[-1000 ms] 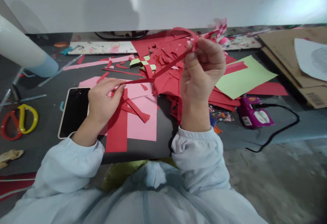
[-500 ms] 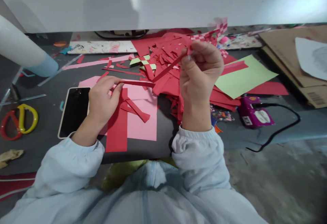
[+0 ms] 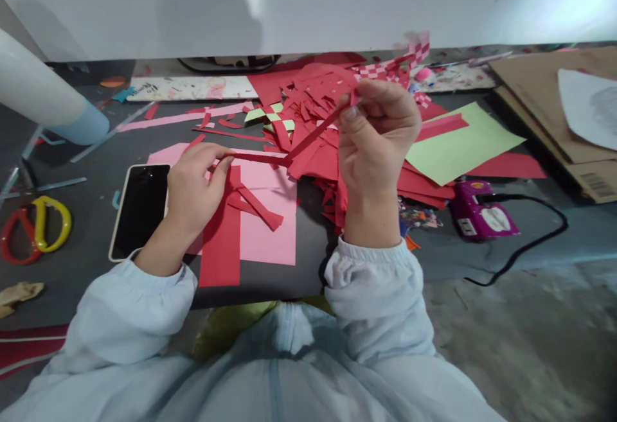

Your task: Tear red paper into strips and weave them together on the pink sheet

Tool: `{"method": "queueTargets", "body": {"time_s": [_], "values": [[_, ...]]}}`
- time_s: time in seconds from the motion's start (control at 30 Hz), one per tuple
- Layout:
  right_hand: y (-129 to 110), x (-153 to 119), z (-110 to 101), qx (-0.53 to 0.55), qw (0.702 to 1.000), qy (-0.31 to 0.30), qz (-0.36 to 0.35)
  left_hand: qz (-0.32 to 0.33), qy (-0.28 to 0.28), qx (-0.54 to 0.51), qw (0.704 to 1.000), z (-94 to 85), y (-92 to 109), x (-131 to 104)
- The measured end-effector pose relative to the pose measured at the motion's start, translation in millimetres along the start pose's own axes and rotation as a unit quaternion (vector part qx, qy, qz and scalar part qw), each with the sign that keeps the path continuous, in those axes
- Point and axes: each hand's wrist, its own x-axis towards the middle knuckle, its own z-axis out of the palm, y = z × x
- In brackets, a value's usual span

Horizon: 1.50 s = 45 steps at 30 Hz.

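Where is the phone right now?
In the head view, the phone lies left of centre on the dark table, between the scissors and the left hand.

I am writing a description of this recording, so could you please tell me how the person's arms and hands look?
The sleeves are pale blue, loose and wrinkled, with gathered cuffs. The left hand and right hand are bare; no gloves, rings or bracelets show.

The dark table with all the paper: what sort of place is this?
Probably a paper-craft workspace, though whether at home or in a school I can't tell: it has a heap of red paper scraps, scissors and a red paper strip in the left hand.
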Motion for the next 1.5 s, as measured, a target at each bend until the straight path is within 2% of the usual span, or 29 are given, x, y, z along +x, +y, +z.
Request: {"method": "queueTargets", "body": {"time_s": [0.2, 0.43, 0.63, 0.93, 1.1, 1.3, 1.5], "values": [[-4.0, 0.9, 2.7, 0.054, 0.998, 0.004, -0.029, 0.004, -0.002, 0.002, 1.000, -0.3, -0.3, -0.3], [-3.2, 0.6, 2.9, 0.002, 1.000, 0.009, -0.020, -0.006, -0.010, 0.009, 1.000, 0.1, -1.2, -0.8], [-1.9, 0.3, 1.9, 0.037, 0.999, 0.005, -0.022, 0.009, -0.007, -0.005, 1.000, -0.7, 0.5, -0.1], [-1.1, 0.3, 1.2, 0.005, 1.000, 0.007, -0.008, 0.019, -0.014, 0.000, 1.000, -0.5, 0.0, -0.4], [-3.3, 2.3, 3.7, 0.041, 0.999, 0.028, -0.021, 0.017, -0.015, 0.004, 1.000, -1.1, 1.0, -0.6], [-5.2, 3.4, 10.6, 0.147, 0.988, 0.044, -0.025, 0.005, -0.023, 0.007, 1.000, -1.9, 2.2, -0.7], [-13.1, 1.0, 15.5, 0.155, 0.986, 0.061, -0.019, -0.013, -0.020, -0.010, 1.000, -0.8, 0.7, -0.1]]}}
